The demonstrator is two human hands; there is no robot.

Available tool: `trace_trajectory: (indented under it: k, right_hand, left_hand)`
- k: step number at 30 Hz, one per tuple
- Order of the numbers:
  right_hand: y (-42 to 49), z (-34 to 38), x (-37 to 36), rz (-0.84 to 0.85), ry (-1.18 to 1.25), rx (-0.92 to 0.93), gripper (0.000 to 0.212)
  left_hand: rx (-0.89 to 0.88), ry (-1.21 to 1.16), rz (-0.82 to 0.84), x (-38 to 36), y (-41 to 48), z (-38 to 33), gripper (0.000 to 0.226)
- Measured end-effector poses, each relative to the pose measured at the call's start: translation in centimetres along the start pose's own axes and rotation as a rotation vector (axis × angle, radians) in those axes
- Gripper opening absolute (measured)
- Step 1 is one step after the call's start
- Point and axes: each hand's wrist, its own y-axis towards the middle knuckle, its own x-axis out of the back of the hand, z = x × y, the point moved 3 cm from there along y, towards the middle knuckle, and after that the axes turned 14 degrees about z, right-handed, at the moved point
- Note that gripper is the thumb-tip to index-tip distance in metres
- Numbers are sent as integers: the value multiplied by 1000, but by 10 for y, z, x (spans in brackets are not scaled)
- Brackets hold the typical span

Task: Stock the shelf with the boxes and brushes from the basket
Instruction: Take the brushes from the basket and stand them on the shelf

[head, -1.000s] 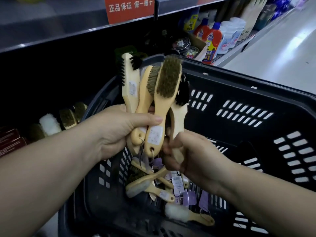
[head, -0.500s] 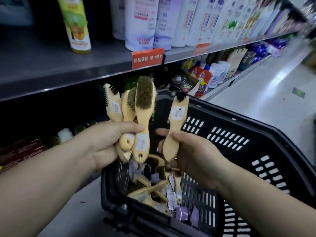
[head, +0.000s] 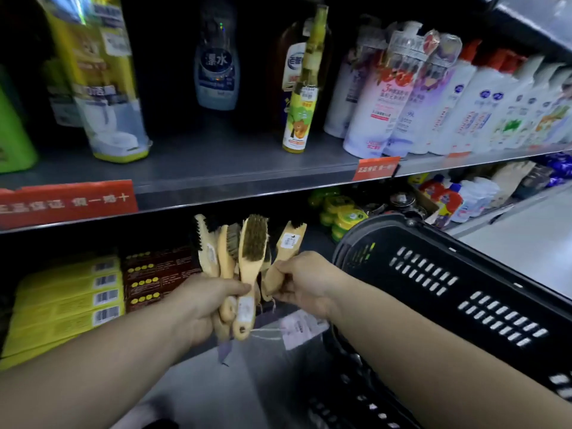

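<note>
My left hand grips a bunch of wooden-handled brushes upright, bristles up, with tags hanging below. Just to its right, my right hand holds a single wooden brush by its handle. Both hands are raised in front of the dark lower shelf opening. The black plastic basket sits at the right, tilted; its contents are hidden from this angle. Yellow boxes and dark red boxes lie stacked on the lower shelf at the left.
The grey upper shelf carries bottles and refill pouches, with red price labels on its edge. Green and yellow tins and more bottles sit on the lower shelf to the right. Pale aisle floor runs at the far right.
Both hands have lifted the brushes out of the basket and up toward the lower shelf. My view has risen, so the upper shelf shows and the basket's inside is out of sight.
</note>
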Motion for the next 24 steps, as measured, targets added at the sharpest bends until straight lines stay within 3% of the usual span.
trace_trajectory:
  k: [3,8,13,21,24]
  right_hand:
    - [16,-10,4,-66,-131,-109,34]
    - [16,-25,10,-9,-289,-297,36]
    - [1,-44,28,-39,-400,-400,22]
    - [57,-39,38,-216,-256,-288,36]
    - [108,-41,60,-338,-281,-201,19]
  left_hand:
    - [24,-7,-67,19,9,6,11]
    - [19,11,-87,31,21,4,16]
    - [-8,-14,-105,34,30,2,12]
    - [35,-55,-154,38,59,16,13]
    - [63,-36,-160,41,74,22,8]
